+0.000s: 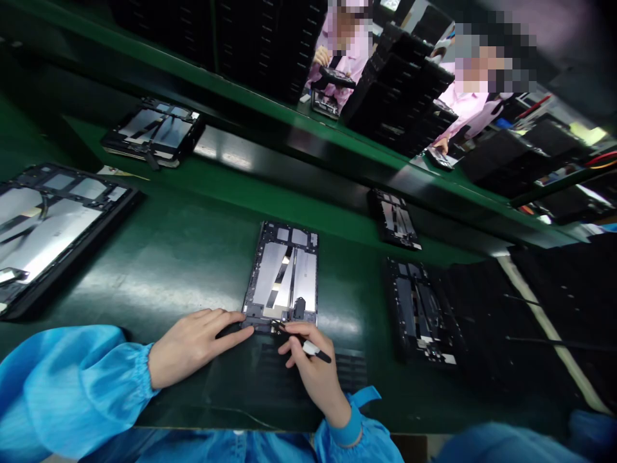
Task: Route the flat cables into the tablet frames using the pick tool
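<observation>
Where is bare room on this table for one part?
Widest: green tabletop between the flat silver-and-black centre device and the similar far-left device. Narrower: between centre device and the dark right device. Crowded: around left hand, right hand, rightmost black stacks.

Touches the near left corner of an opened tablet-like device (283, 276) with the left hand (190, 347); holds a slim black-and-white tool (314, 350) in the right hand (315, 373), angled toward the same edge. Has a similar unit (58, 225) beyond the left hand, another unit (418, 308) right of the right.
</observation>
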A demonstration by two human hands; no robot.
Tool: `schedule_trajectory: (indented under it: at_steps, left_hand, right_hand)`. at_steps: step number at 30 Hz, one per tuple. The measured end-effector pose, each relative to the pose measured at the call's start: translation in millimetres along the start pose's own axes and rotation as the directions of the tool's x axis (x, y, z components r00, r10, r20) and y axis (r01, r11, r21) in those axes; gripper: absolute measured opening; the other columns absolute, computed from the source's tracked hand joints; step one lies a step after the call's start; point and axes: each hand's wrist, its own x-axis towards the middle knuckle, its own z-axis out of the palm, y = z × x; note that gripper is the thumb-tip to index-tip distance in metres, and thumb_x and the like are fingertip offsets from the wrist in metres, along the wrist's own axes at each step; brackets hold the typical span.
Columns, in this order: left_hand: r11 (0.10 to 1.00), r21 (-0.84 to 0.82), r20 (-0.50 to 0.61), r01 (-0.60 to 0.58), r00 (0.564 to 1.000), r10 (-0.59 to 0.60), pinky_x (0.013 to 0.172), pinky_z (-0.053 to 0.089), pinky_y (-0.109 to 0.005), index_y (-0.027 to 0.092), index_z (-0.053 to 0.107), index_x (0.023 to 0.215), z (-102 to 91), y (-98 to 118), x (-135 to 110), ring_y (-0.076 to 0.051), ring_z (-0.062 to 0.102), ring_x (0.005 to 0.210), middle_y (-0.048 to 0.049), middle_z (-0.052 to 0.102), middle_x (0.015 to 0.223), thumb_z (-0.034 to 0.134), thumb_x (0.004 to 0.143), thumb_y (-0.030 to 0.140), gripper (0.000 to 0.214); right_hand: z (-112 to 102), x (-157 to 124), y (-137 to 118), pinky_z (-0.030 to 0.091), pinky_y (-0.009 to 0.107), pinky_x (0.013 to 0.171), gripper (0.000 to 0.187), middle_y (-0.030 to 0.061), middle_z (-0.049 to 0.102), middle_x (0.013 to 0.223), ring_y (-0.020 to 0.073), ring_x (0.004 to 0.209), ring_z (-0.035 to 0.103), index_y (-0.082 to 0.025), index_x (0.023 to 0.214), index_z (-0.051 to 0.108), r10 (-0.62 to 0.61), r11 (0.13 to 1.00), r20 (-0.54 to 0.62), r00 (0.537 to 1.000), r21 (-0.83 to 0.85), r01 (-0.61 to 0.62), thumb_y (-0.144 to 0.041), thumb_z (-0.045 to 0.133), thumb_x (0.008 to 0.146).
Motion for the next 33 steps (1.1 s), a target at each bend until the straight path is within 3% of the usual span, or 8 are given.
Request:
schedule_trajectory:
  at_steps: [7,10,16,19,22,24,28,33]
  left_hand:
    - [0.998,-0.051,-0.001,0.026,1.0,-0.026,0.091,0.054,-0.034,0.033,0.052,0.141,7.4,-4,-5,-0.021,0.066,0.104,-0.0064,0.067,0.126,0.032,0.107,0.019,0.042]
    - [0.999,-0.039,-0.016,0.012,1.0,-0.013,0.089,0.054,-0.034,0.032,0.054,0.139,5.8,-4,-1,-0.021,0.066,0.102,-0.0068,0.067,0.123,0.031,0.107,0.018,0.041]
    - [0.999,-0.047,-0.046,-0.025,0.999,0.023,0.081,0.054,-0.032,0.026,0.058,0.132,-12.1,-2,8,-0.02,0.067,0.097,-0.0071,0.069,0.119,0.033,0.108,0.017,0.036]
    - [0.986,-0.157,-0.016,-0.048,0.999,0.046,0.087,0.051,-0.033,0.025,0.058,0.132,-21.4,9,-3,-0.021,0.065,0.106,-0.0064,0.071,0.12,0.039,0.106,0.013,0.035]
    - [0.959,-0.266,0.007,-0.1,0.994,0.106,0.09,0.049,-0.035,0.024,0.062,0.126,-22.7,27,-19,-0.022,0.064,0.11,-0.0059,0.072,0.122,0.039,0.104,0.009,0.036]
    - [0.956,-0.264,0.026,-0.131,0.989,0.143,0.093,0.047,-0.039,0.024,0.064,0.125,-20.7,37,-26,-0.024,0.063,0.112,-0.0055,0.071,0.126,0.032,0.103,0.008,0.041]
    - [0.963,-0.18,0.12,-0.2,0.967,0.223,0.096,0.043,-0.041,0.026,0.063,0.127,-20.3,41,-28,-0.024,0.062,0.115,-0.0051,0.068,0.132,0.022,0.105,0.009,0.05]
    - [0.958,-0.144,0.107,-0.25,0.958,0.266,0.094,0.041,-0.038,0.027,0.064,0.128,-26.9,35,-20,-0.023,0.061,0.112,-0.0057,0.069,0.129,0.037,0.106,0.017,0.036]
  right_hand:
    - [8,5,-10,0.062,0.039,0.085,0.017,0.0058,0.077,0.097,0.0185,0.073,0.074,-0.023,0.106,0.073,-0.186,0.974,0.173,0.967,-0.1,0.205,-0.025,0.059,0.098]
    - [7,8,-13,0.061,0.038,0.086,0.015,0.0067,0.076,0.105,0.0174,0.072,0.074,-0.023,0.104,0.072,-0.196,0.969,0.215,0.957,-0.105,0.222,-0.023,0.058,0.098]
    - [8,7,-10,0.058,0.022,0.048,0.015,0.0031,0.072,0.087,0.0148,0.061,0.071,-0.021,0.102,0.069,0.069,0.995,0.207,0.976,0.058,-0.082,-0.034,0.064,0.094]
    - [8,-3,-5,0.054,0.02,0.042,0.02,0.0007,0.07,0.08,0.0107,0.049,0.063,-0.02,0.097,0.068,0.201,0.955,0.209,0.957,0.176,-0.239,-0.039,0.069,0.09]
    - [10,-14,-2,0.05,0.019,0.042,0.02,-0.0013,0.067,0.072,0.0085,0.043,0.056,-0.019,0.093,0.068,0.27,0.934,0.266,0.925,0.161,-0.319,-0.039,0.068,0.09]
    - [12,-18,-4,0.05,0.02,0.046,0.017,-0.0016,0.066,0.069,0.0106,0.048,0.058,-0.019,0.09,0.069,0.256,0.957,0.29,0.922,0.058,-0.284,-0.035,0.068,0.09]
    - [16,-18,-12,0.051,0.026,0.061,0.009,0.0007,0.068,0.075,0.0167,0.065,0.065,-0.019,0.084,0.068,0.097,0.98,0.265,0.959,-0.191,-0.047,-0.027,0.07,0.089]
    - [23,-15,-16,0.049,0.028,0.067,0.009,0.0003,0.068,0.075,0.0176,0.069,0.066,-0.019,0.083,0.066,0.072,0.966,0.297,0.952,-0.259,0.008,-0.024,0.072,0.088]
